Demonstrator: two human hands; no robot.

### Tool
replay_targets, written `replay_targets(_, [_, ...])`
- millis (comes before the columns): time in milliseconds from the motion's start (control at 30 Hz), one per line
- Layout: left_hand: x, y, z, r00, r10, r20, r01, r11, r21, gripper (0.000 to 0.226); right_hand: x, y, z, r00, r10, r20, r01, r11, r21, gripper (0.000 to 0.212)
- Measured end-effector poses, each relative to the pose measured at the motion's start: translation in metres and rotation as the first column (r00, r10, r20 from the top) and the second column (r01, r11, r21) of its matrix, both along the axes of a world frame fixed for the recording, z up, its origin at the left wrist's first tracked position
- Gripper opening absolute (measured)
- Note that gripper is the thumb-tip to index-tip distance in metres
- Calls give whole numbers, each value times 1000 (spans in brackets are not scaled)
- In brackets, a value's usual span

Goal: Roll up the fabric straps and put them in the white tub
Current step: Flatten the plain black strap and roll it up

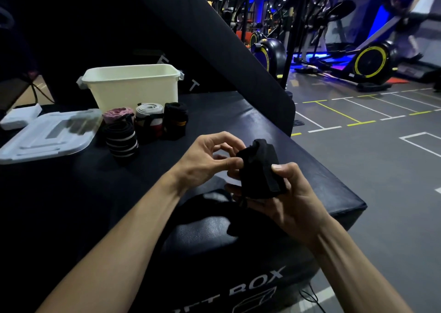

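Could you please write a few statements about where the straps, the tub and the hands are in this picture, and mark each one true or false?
1. Both hands hold a black strap roll above the black box. True: the left hand pinches it and the right hand grips it.
2. The white tub has its lid on. False: the tub is open and the lid lies flat beside it.
3. Four rolled straps stand in front of the tub. True: pink, white, black and black-and-white striped.
4. The striped roll stands inside the tub. False: it stands on the box, in front of the tub.
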State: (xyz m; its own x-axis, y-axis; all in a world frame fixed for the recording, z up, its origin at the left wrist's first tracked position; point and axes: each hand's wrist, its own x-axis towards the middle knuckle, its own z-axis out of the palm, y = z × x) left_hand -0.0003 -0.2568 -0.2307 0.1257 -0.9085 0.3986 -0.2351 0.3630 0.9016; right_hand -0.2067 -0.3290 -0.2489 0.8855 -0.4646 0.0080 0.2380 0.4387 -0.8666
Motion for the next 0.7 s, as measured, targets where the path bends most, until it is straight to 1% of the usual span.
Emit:
replay_targets(67, [-1,-1,-1,999,37,33,-37,999,4,25,0,1,-1,999,-25,25,25,1000,-2,78])
replay_targets(100, [-2,-2,-2,996,67,52,-67,998,-5,23,1,1,0,996,-89,18,90,996,-25,80])
replay_targets(133, [-4,-3,-2,991,105,78,-104,994,-19,23,2,1,1,983,-182,-2,182,980,-78,76])
replay_targets(167, [-6,-4,-3,983,145,111,-142,989,-35,24,4,-1,2,958,-285,-21,278,947,-163,66])
replay_targets(233, [-10,-5,-3,967,200,158,-195,980,-47,31,6,-5,3,869,-495,-29,455,819,-349,49])
replay_targets(300, [-10,-2,-1,963,198,184,-196,980,-29,40,7,-9,1,770,-639,1,568,684,-457,51])
replay_targets(333, [-10,0,0,963,185,194,-185,983,-15,44,8,-10,1,731,-683,0,598,641,-481,53])
replay_targets(433, [-11,2,1,960,186,211,-194,981,17,51,8,-9,1,663,-749,-6,625,557,-546,51])
replay_targets(500, [-12,1,0,946,231,227,-234,972,-13,42,9,-8,1,647,-762,9,629,527,-572,45])
replay_targets(567, [-11,1,-1,943,260,208,-257,966,-39,26,10,-6,2,637,-771,23,627,500,-598,41])
replay_targets(633, [-7,0,-1,961,243,130,-238,970,-49,14,10,-5,1,633,-774,27,629,493,-600,38])
replay_targets(700, [-5,0,2,980,196,-28,-197,979,-52,15,9,-5,2,644,-765,15,629,518,-579,41])
